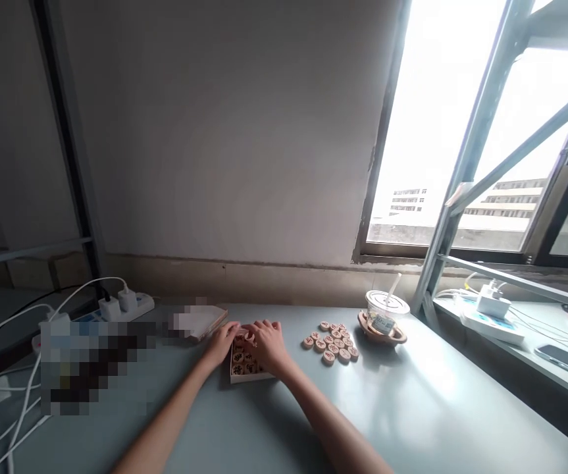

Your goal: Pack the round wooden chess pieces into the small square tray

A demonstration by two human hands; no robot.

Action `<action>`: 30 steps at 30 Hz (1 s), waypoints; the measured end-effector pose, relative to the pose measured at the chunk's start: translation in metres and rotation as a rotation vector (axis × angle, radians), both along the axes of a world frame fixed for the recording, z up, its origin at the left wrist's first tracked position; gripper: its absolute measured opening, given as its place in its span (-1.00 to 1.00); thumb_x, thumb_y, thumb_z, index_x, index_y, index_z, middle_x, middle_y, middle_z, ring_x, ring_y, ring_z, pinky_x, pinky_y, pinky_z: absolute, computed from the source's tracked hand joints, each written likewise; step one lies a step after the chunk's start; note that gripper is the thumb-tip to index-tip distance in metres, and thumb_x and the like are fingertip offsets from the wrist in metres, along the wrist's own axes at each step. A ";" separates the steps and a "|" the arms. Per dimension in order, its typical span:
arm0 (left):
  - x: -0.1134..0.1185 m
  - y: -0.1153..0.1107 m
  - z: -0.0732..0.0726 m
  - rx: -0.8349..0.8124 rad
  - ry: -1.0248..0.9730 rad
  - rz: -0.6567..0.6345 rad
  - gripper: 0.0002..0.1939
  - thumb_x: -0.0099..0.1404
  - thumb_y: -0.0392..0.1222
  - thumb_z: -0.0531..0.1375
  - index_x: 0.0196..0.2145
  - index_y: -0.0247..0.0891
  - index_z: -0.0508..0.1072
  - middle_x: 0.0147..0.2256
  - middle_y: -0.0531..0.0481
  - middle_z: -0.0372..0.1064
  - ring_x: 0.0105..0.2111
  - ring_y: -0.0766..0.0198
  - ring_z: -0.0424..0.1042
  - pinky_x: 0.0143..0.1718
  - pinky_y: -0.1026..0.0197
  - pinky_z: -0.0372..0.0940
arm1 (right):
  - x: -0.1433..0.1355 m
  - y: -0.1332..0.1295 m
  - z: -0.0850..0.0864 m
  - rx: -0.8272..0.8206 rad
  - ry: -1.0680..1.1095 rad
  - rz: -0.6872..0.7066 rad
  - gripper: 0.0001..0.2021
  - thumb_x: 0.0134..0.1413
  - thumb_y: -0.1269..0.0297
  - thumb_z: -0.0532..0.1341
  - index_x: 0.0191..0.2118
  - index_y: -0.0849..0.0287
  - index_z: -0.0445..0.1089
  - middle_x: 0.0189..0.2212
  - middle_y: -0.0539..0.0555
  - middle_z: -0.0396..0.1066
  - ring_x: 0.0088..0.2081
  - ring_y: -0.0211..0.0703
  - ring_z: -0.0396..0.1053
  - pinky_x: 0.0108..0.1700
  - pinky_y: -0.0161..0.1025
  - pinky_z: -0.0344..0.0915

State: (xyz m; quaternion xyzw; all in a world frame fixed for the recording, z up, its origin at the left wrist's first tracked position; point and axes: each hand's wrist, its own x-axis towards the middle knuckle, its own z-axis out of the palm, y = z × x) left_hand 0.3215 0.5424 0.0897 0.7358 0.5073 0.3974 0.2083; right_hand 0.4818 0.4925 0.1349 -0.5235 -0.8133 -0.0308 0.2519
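A shallow box (250, 378) with round wooden pieces marked with black characters (237, 370) lies on the grey table (224, 434). At the box's far left corner is my left hand (222, 343), its fingers bent over the edge. My right hand (268, 345) reaches over the box's right part, palm down, and covers some of the pieces. Between the hands a piece (249, 336) shows near the fingertips; whether fingers grip it is too small to tell. Several loose wooden pieces (334, 348) lie in a group to the right of the box.
A lidded plastic cup with a straw (387, 309) stands in a wooden tray (399, 336) at the back right. A flat box lid (207, 322) is at the back left. Power strips (140, 305) and white cables (31, 388) lie at the left; a phone (567, 361) at the right.
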 end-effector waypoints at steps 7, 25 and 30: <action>-0.005 -0.007 -0.005 -0.080 -0.080 -0.114 -0.57 0.13 0.07 0.09 -0.16 -0.28 0.41 -0.13 -0.16 0.34 -0.11 0.09 0.32 -0.07 0.11 0.21 | 0.090 -0.006 0.025 -0.138 -0.092 -0.330 -0.78 -0.02 0.32 0.21 -0.17 0.08 0.40 -0.17 0.09 0.39 -0.11 -0.07 0.27 -0.10 -0.14 0.06; 0.001 -0.015 0.003 -0.108 -0.104 -0.176 -0.59 0.21 0.02 -0.04 -0.21 -0.28 0.45 -0.15 -0.12 0.39 -0.09 0.11 0.32 -0.02 0.13 0.19 | 0.049 -0.003 0.002 -0.085 0.238 0.133 -0.83 0.09 0.31 0.13 -0.17 0.12 0.32 -0.22 0.04 0.39 -0.26 -0.25 0.34 -0.24 -0.34 0.21; 0.006 -0.024 0.014 -0.202 -0.107 -0.284 -0.59 0.21 0.02 0.00 -0.14 -0.25 0.43 -0.07 -0.08 0.37 -0.03 0.11 0.29 0.02 0.14 0.17 | 0.036 -0.010 -0.004 -0.123 0.217 0.205 -0.87 0.13 0.32 0.10 -0.19 0.13 0.31 -0.22 0.05 0.34 -0.25 -0.27 0.33 -0.21 -0.35 0.21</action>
